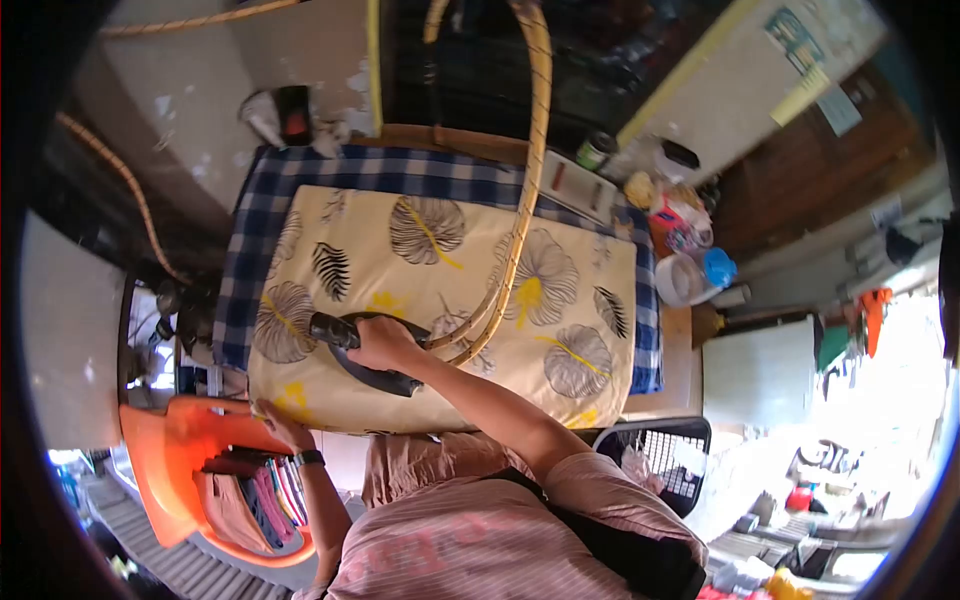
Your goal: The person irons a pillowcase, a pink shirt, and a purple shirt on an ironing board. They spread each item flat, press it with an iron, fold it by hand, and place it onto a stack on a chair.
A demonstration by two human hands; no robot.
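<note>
On the table lies a cream cloth (pixel 470 290) printed with grey and black leaves and yellow sprigs, spread flat. My right hand (pixel 385 345) is wrapped around the handle of a black iron (pixel 375 376), which rests on the cloth's left half near its front. Two yellow braided lines (pixel 520 215) run from the iron up and out of view at the top. At the cloth's front left corner, my left hand (pixel 285 425) pinches the edge of the fabric; part of its fingers is hard to make out.
A blue checked cover (pixel 235 260) lies under the cloth. An orange chair (pixel 155 440) with folded garments (pixel 255 500) stands front left; a black basket (pixel 655 440) sits front right. A blue cup (pixel 718 267), tubs and a tray (pixel 578 187) line the back right.
</note>
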